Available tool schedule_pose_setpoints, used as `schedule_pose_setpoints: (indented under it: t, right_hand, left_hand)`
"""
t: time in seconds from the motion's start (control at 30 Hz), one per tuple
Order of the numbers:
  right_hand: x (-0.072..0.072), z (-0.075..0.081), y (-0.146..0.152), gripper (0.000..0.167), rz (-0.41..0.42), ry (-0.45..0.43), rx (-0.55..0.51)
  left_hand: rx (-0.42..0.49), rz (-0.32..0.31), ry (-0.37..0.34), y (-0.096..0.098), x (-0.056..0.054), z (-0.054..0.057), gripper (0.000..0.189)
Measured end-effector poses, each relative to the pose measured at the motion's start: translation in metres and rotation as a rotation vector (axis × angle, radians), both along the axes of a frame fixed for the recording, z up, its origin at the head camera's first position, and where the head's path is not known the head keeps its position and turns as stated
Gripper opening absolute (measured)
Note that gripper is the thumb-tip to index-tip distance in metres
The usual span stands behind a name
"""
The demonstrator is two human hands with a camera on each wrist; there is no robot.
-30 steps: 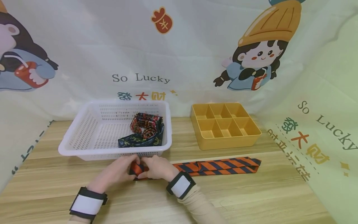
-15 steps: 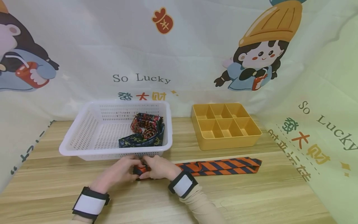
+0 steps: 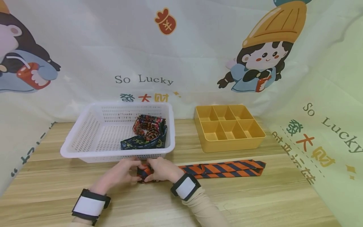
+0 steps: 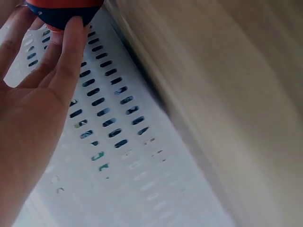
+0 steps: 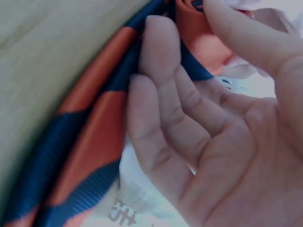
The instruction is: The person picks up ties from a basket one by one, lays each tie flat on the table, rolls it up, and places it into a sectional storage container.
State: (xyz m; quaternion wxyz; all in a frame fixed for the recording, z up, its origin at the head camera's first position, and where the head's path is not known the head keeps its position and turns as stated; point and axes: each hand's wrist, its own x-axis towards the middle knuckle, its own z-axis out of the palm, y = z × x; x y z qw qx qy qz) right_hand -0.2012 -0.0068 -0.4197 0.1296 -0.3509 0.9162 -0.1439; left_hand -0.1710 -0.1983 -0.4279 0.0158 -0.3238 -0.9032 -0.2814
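Here my left hand [image 3: 121,172] and right hand [image 3: 165,170] both pinch the striped tie [image 3: 221,167] by its rolled end [image 3: 144,172], the rest running toward the right edge of the table [image 3: 283,198], and it should handle light, soft, maybe slippery, best held round its outer sides.

left hand [image 3: 122,172] and right hand [image 3: 164,170] are gripping the bunched end of a striped tie [image 3: 231,169], the rest is lying out to their right; white basket [image 3: 113,154] is sitting just beyond them, yellow divided box [image 3: 233,145] beyond and right
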Motion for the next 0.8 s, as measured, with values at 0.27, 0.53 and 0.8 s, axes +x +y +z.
schedule_pose_setpoints:
  t: [0.27,0.53,0.8]
  right_hand:
    - [0.001,0.003,0.002,0.052,-0.002,-0.055,-0.012]
    - [0.002,0.002,0.004,0.068,-0.058,-0.199,-0.111]
    - [-0.005,0.003,0.010,0.067,-0.041,-0.202,-0.097]
  left_hand:
    - [-0.098,0.018,0.010,0.009,0.001,0.002,0.027]
    - [-0.086,0.028,0.013,0.012,0.002,0.001,0.042]
    - [-0.112,0.025,0.108,0.014,0.003,0.002,0.031]
